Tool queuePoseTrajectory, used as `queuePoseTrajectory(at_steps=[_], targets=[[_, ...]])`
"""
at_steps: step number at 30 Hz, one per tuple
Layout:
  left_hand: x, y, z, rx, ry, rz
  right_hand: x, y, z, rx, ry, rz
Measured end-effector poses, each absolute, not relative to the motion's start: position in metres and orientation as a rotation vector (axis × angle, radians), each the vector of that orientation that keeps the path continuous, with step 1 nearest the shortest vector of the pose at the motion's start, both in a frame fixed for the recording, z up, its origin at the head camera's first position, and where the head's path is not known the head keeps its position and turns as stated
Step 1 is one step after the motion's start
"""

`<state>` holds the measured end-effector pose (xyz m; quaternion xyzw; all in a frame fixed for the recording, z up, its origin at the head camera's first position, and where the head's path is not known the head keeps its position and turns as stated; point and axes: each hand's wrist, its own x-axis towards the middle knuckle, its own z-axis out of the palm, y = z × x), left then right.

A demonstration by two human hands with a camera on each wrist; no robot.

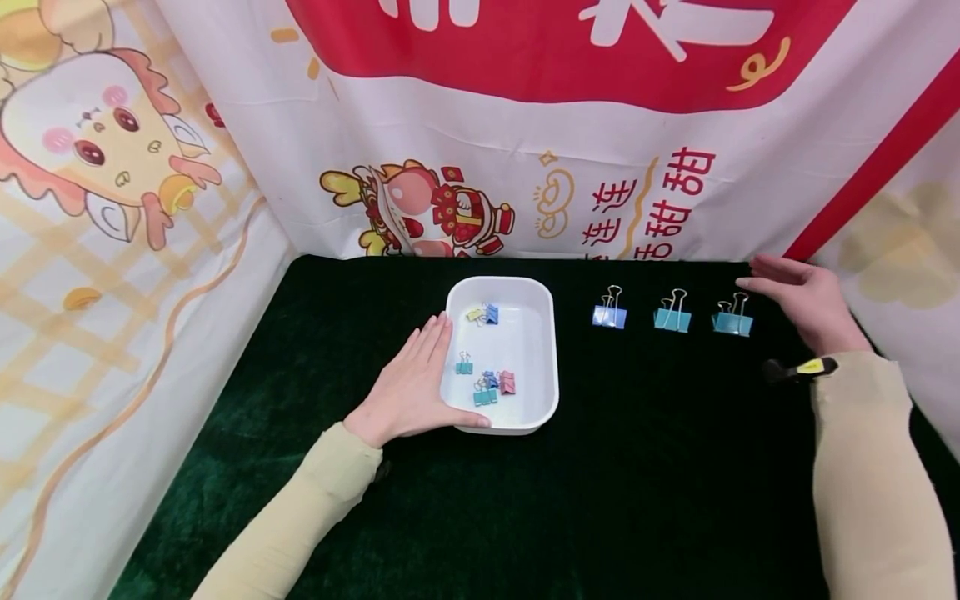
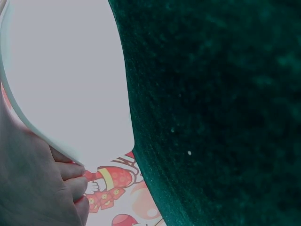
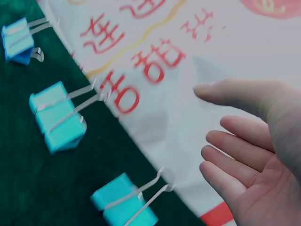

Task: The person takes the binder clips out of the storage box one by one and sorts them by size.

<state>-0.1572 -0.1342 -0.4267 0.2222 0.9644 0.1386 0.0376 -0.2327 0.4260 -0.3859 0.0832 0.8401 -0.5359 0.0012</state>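
Observation:
My left hand [image 1: 412,382] lies along the left side of a white plastic tray [image 1: 538,358], fingers straight against its wall and thumb over the near rim. Inside the tray are several small binder clips: a pink one [image 1: 507,382], teal ones [image 1: 485,397], blue ones [image 1: 491,314] and a yellow one [image 1: 474,314]. To the right, three larger binder clips stand in a row: a blue one [image 1: 610,317], a teal one [image 1: 672,320] and another teal one [image 1: 732,323]. My right hand [image 1: 810,302] hovers just right of the last clip, fingers extended, holding nothing.
Dark green cloth [image 1: 637,492] covers the table. A printed white and red curtain [image 1: 480,125] hangs along the back edge, with patterned cloth [image 1: 97,275] at the left. A black strap with a yellow label [image 1: 813,367] is on the right wrist.

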Motion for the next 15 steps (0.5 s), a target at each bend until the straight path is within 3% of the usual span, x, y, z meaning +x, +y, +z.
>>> queuePoseTrajectory(at_steps=[15], targets=[[-0.16,-0.136,-0.429,0.693,2.958,0.431,-0.217,0.354,-0.313,-0.003,2.666,-1.735]])
